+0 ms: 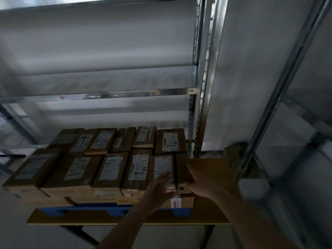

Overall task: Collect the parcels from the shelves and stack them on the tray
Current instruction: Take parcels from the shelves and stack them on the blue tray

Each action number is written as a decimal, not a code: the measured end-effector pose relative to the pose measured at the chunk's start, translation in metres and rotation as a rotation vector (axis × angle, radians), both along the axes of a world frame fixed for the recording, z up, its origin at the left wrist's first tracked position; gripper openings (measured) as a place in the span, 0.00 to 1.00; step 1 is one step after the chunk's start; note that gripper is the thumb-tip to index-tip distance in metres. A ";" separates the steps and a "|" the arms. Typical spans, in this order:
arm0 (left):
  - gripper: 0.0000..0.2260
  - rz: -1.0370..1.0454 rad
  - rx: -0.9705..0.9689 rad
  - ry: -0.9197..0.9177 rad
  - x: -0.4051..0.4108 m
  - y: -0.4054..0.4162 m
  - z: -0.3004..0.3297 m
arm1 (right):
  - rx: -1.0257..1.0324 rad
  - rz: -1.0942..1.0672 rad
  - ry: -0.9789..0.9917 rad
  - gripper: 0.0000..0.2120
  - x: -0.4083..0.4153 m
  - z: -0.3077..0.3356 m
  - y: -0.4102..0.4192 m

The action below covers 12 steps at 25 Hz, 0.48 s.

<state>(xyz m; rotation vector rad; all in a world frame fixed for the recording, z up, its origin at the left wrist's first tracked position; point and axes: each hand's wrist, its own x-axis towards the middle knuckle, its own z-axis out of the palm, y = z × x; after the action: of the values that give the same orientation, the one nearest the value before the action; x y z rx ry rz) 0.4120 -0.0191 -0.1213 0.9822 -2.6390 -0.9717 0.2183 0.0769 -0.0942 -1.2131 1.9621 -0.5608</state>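
Several brown cardboard parcels with white labels lie stacked in two rows on a blue tray (115, 211), which stands on a wooden table (212, 169). My left hand (159, 191) rests with straight fingers on the labelled parcel (162, 166) at the front right of the stack. My right hand (199, 180) lies flat against the right side of the narrow parcel (181, 168) beside it. Neither hand curls round anything.
Behind the table stands a metal shelving unit (107, 95) with bare shelves and a perforated upright (203, 83). A second metal rack (280, 97) rises at the right. A dark green object (233, 150) sits at the table's far right corner.
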 end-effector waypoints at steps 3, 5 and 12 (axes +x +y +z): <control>0.32 0.000 0.024 0.017 0.000 0.003 0.006 | -0.022 0.004 -0.023 0.41 0.002 0.002 0.003; 0.32 0.021 0.036 0.039 0.002 0.004 0.010 | -0.053 0.009 -0.002 0.40 0.004 0.005 0.006; 0.24 0.155 -0.099 0.162 0.027 0.000 0.020 | -0.099 -0.047 0.079 0.40 0.008 0.017 0.014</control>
<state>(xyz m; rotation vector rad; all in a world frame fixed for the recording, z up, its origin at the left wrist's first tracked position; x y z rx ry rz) 0.4390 -0.0186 -0.1011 1.0214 -2.4140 -0.8391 0.2261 0.0912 -0.0772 -1.2704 2.0543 -0.6499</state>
